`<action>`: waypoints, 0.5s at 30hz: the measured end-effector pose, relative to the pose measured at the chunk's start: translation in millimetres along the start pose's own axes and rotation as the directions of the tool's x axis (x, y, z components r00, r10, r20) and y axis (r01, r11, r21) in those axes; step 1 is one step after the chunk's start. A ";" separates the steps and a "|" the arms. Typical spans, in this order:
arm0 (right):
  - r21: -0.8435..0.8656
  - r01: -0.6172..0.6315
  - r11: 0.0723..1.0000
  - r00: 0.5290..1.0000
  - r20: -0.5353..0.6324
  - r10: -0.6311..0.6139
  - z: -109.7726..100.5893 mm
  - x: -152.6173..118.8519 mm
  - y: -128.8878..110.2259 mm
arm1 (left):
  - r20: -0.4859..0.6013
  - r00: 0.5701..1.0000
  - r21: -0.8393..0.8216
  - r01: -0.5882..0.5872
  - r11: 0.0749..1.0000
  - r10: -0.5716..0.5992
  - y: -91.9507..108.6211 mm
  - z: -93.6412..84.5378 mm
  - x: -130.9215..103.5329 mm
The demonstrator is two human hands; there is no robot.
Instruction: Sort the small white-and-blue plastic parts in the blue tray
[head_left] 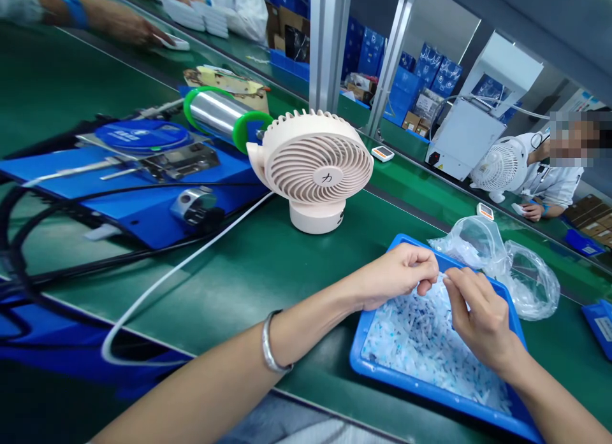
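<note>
Both of my hands meet above a shallow blue tray, which holds a heap of small white and light-blue plastic pieces. My left hand is closed, its fingers curled and thumb pressed in, over the tray's far left part. Facing it, my right hand pinches with thumb and forefinger. A tiny pale bit shows between the fingertips, too small to name. Clear plastic bags lie against the tray's far right side.
A pale pink fan stands left of the tray. Further left are a blue machine plate, a metal roller with green ends, and cables. Metal posts rise behind. Co-workers sit across the green bench.
</note>
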State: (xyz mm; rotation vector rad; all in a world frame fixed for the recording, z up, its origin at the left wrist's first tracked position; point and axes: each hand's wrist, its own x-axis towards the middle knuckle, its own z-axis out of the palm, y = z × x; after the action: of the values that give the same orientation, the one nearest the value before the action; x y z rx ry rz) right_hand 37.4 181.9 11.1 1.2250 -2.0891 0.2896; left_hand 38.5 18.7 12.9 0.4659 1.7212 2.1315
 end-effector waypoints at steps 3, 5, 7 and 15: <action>-0.032 0.029 0.999 0.999 0.038 -0.028 0.6 -1.1 -0.1 | 0.001 0.999 0.022 -0.032 0.999 0.032 -1.6 -0.2 -0.1; -0.045 0.037 0.998 0.998 0.060 -0.034 0.9 -1.4 -0.5 | 0.001 0.999 0.026 -0.039 0.999 0.039 -1.6 0.1 -0.3; -0.056 0.044 0.997 0.998 0.057 -0.041 1.3 -1.5 -1.3 | 0.007 0.999 0.020 -0.037 0.999 0.036 -1.4 0.3 -0.3; -0.112 0.111 0.988 0.994 0.008 -0.110 3.5 0.0 -4.4 | 0.039 0.998 -0.035 0.058 0.998 -0.057 -1.1 0.3 -0.5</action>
State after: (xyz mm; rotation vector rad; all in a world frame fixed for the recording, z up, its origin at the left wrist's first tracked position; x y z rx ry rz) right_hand 39.5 177.8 7.9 1.2684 -2.0022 0.1191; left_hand 39.1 18.9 11.8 0.4388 1.6526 2.0961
